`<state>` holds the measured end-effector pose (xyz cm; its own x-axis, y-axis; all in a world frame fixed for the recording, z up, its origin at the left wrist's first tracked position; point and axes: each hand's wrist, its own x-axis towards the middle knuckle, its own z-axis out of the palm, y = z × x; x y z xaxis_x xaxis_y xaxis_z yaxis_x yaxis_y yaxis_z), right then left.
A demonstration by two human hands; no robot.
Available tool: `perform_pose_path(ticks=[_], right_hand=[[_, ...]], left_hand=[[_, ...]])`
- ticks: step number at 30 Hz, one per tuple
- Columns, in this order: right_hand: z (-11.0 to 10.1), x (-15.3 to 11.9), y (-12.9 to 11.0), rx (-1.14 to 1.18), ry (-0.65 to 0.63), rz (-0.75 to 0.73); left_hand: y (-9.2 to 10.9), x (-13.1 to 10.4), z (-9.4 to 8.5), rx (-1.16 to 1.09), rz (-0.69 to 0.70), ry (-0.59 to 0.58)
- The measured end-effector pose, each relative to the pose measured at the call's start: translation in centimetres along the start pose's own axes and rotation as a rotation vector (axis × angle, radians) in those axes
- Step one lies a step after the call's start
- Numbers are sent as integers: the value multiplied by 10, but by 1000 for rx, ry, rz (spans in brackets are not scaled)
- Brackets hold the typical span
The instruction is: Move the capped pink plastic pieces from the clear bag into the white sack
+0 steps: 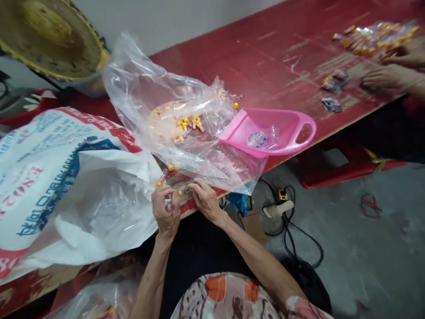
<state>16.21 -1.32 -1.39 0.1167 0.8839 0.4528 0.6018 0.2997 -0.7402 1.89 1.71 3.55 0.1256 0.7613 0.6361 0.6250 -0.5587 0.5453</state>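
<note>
My left hand [166, 208] is closed around several small clear tubes with yellow caps; one capped tube [162, 178] sticks up above the fingers. Close beside it, my right hand [206, 199] hovers at the table edge, its fingers loosely bent and apart, with nothing visible in them. More yellow-capped tubes [191, 123] lie in the mouth of a large clear plastic bag [142, 88] just ahead. Left of my hands, a white woven sack [66, 177] with red and blue print gapes, showing a clear plastic liner [113, 208].
A pink scoop [282, 128] lies right of the clear bag on the worn red table [259, 57]. At far right, another person's hands [388, 75] work near a pile of yellow-capped tubes [372, 37]. A red stool [345, 168] and black cables [292, 226] are below.
</note>
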Motion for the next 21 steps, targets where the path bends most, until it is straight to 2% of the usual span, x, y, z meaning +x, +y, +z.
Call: perform_pose_path(ticks=[3,6,9,12,15,18,21], right_hand=[[2,-2,0,-2,9,11],[4,-3,0,9,28,22],[3,-1,0,47,27,28],[-1,5,2,110,-9,20],[-4,12,7,142,-23,43],[-4,19,12,142,-36,58],[-2,23,16,147,-53,47]], left_hand=[[-8,-5,10,40,56,-31],[-10,-8,13,7,16,-124],[-1,-7,9,-76,-25,-70],[6,-8,8,-91,37,24],[4,-9,14,-95,114,-50],[3,-6,15,-111,112,-127],[8,-7,11,-91,68,-45]])
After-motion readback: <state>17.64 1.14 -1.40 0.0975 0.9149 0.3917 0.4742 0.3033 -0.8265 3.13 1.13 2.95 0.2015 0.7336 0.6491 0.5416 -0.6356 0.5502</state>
